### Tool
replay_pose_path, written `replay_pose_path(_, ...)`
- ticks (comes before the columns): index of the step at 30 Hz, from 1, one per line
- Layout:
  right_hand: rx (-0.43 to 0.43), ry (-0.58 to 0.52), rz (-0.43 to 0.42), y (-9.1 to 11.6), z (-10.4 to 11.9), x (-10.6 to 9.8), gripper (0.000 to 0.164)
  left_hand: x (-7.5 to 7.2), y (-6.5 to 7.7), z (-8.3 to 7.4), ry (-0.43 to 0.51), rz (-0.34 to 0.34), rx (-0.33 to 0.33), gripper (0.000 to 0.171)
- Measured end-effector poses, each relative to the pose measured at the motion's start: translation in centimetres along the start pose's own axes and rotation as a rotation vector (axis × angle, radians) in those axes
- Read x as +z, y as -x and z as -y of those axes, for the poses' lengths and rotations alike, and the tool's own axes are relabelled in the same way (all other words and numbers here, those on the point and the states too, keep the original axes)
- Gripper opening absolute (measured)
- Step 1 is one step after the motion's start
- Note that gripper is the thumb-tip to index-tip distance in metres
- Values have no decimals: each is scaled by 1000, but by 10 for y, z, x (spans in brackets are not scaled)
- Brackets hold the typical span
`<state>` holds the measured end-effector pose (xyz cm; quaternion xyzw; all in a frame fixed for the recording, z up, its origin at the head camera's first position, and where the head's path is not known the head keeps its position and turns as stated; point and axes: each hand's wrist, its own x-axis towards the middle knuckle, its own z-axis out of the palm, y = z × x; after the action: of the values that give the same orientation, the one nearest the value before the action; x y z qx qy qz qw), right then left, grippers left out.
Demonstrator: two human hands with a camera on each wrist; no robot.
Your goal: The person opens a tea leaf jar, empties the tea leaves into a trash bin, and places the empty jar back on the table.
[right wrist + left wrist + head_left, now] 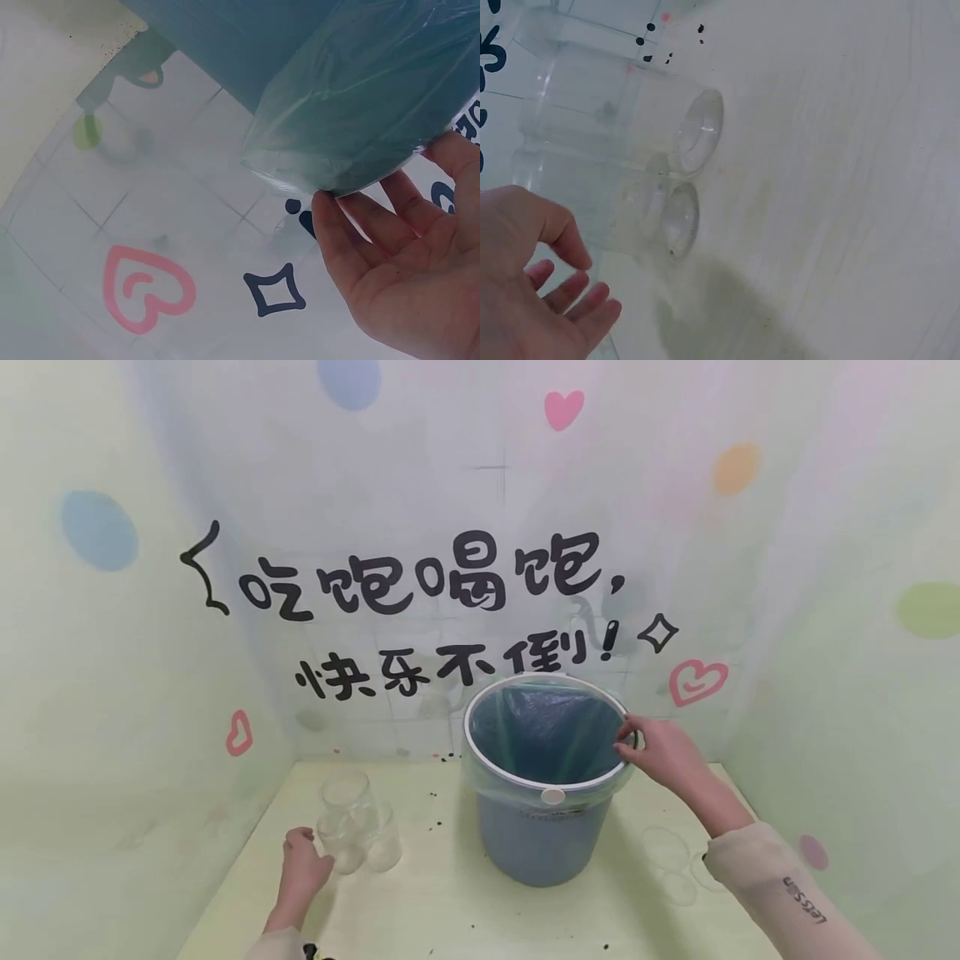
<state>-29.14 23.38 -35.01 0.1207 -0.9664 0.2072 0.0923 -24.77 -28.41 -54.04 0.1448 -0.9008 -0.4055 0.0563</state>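
Observation:
A blue trash can [542, 843] with a white rim stands upright on the table. A thin translucent green bag [360, 97] lines it and folds over the rim. My right hand [660, 750] is at the right side of that rim, its fingertips and thumb gripping the edge over the bag. To the left stands a close group of clear jars [347, 792], see-through enough that their outlines overlap. Beside them my left hand [532, 277] hovers with loosely bent fingers and holds nothing. In the left wrist view its fingertips appear apart from the nearest jar.
Several thin clear rings or lids [666, 849] lie right of the trash can, partly behind the right sleeve. The pale table [420, 910] carries small dark specks. Printed walls [420, 468] with lettering and hearts enclose it at the back and both sides.

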Motion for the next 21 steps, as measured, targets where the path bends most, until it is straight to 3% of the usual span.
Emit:
replay_pose_path(4, -20, 28, 3, -2, -1, -4, 21, -17, -6, -16, -25, -99, -38, 54)
replay_pose_path(8, -32, 35, 44, -6, -1, -6, 25, -39, -16, -34, -54, -157, 31, 56)
replay_pose_path(11, -55, 44, 66, -10, 0, -10, 25, -54, -25, -54, -98, -169, 122, 58)
replay_pose_path(15, -60, 71, 139, -18, 4, -20, 29, -67, -37, -95, -199, -135, 294, 59)
replay_pose_path(18, -39, 115, 221, -27, 10, -27, 35, -69, -42, -133, -332, -70, 430, 59)
replay_pose_path(21, -29, 159, 252, -40, 19, -33, 44, -61, -43, -175, -458, -13, 534, 63)
